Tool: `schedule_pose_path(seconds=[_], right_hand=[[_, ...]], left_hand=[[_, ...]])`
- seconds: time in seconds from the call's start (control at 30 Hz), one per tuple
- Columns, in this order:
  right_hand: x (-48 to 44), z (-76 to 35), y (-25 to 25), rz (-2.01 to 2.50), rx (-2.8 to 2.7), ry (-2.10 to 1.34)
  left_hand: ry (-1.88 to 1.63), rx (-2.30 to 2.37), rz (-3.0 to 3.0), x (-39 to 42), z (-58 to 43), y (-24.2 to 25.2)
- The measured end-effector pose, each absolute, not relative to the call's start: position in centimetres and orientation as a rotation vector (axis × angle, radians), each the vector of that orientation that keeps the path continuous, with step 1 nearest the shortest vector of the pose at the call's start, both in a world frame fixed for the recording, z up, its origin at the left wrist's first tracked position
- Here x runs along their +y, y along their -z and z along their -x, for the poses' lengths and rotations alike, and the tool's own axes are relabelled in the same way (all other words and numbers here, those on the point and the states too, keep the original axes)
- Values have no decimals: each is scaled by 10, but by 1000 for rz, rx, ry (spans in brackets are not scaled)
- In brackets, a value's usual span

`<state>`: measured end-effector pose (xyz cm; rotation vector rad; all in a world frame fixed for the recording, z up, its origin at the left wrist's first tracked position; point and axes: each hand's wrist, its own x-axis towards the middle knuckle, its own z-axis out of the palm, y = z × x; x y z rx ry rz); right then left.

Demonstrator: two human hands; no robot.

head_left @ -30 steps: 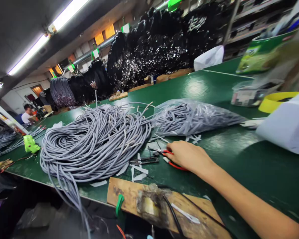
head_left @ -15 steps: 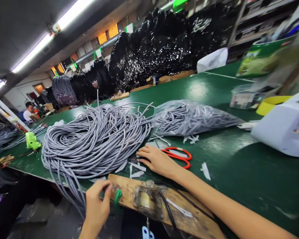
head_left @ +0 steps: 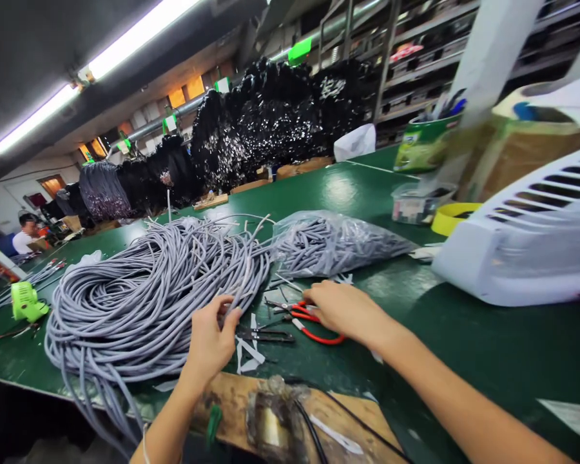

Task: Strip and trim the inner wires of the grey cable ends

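My left hand (head_left: 211, 338) is at the right edge of a large coil of grey cables (head_left: 159, 277). Its thumb and fingers are curved with a gap between them, and I see nothing held there. Over the red-handled scissors (head_left: 325, 338), my right hand (head_left: 341, 310) has its fingers bent down around one handle loop; the fingertips are partly hidden. The scissor blades point left. Between the hands lie small black thread snips (head_left: 267, 335) and white tape scraps (head_left: 251, 356) on the green table.
A clear plastic bag of short grey cable pieces (head_left: 333, 241) lies behind my right hand. In front, a wooden board (head_left: 232, 399) carries a metal fixture (head_left: 270, 415). On the right stand a white vented machine (head_left: 517, 251) and a yellow ring (head_left: 452, 218). A small green fan (head_left: 26, 301) is left.
My left hand has moved from beside the wooden board up to the cable coil. My right hand has shifted from the black snips onto the red-handled scissors. The view has turned right.
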<state>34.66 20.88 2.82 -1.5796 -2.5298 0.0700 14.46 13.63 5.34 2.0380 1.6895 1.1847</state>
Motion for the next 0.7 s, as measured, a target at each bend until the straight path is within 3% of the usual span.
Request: schedule_pose_path(seconds=[0.13, 0.3, 0.47, 0.6, 0.7], right_hand=[[215, -356, -28, 1658, -2441, -165], [207, -321, -12, 1281, -2461, -353], [207, -301, 6, 1196, -2201, -474], [208, -308, -9, 1195, -1886, -541], [197, -311, -27, 1018, -1563, -845]], left_hand=[[-1112, 1601, -2095, 165, -161, -64], [-1162, 1587, -1943, 178, -157, -49], [-1214, 1527, -2089, 162, -160, -43], [-1261, 1485, -2110, 155, -164, -45], [-1245, 1439, -2126, 152, -164, -46]])
